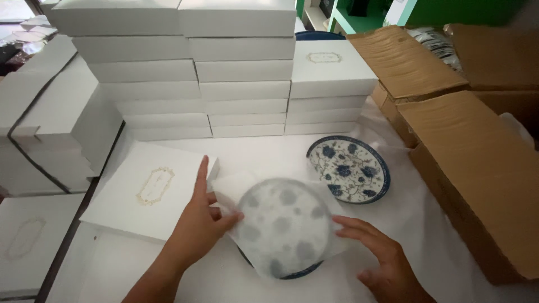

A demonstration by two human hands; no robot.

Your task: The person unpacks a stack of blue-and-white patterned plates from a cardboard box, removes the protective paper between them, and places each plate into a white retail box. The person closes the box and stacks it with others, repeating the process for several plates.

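Note:
A round plate [306, 270] with a blue rim lies near the table's front edge, covered by a thin white sheet of wrapping paper [283, 224] through which blue flowers show faintly. My left hand [197, 224] pinches the paper's left edge between thumb and fingers, index finger pointing up. My right hand [382, 258] rests flat with fingertips on the paper's right edge. A second plate [349, 168] with blue flowers lies uncovered just behind, to the right.
A flat white box [149, 188] with a gold emblem lies left of my left hand. Tall stacks of white boxes [224, 73] fill the back. Open brown cartons [477, 168] stand at the right. More white boxes [39, 129] pile up at the left.

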